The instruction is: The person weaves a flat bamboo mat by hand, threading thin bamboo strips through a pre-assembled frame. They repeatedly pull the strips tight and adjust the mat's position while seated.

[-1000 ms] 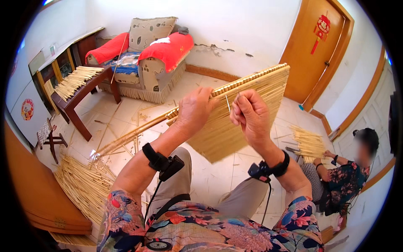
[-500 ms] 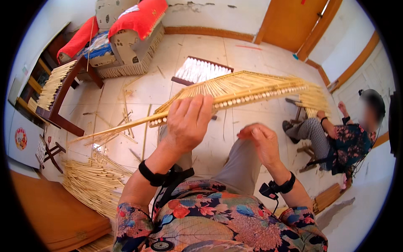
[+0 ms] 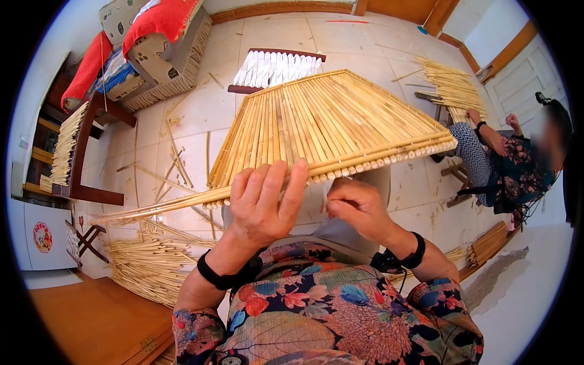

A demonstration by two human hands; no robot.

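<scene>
A trapezoid panel of pale reeds (image 3: 328, 118) lies tilted before me, its face up, with a bound front edge and cut round ends along it. My left hand (image 3: 264, 204) grips that edge, fingers over the long reeds (image 3: 158, 205) that trail off leftward. Just below the edge, right of centre, my right hand (image 3: 356, 210) has its fingers curled in a pinch near a small white strand; what it holds is too small to make out.
Loose reeds (image 3: 146, 267) lie at lower left, near a folding stool (image 3: 91, 246). A dark wooden table (image 3: 82, 182) bears reeds; behind stands an armchair (image 3: 158, 58). A white-webbed stool (image 3: 274, 68) lies beyond the panel. A co-worker (image 3: 517, 170) sits at right with reeds (image 3: 450, 85).
The panel has swung from upright to nearly flat, face up. My right hand rose off it, opened, and now is curled below its front edge. The view has tilted down.
</scene>
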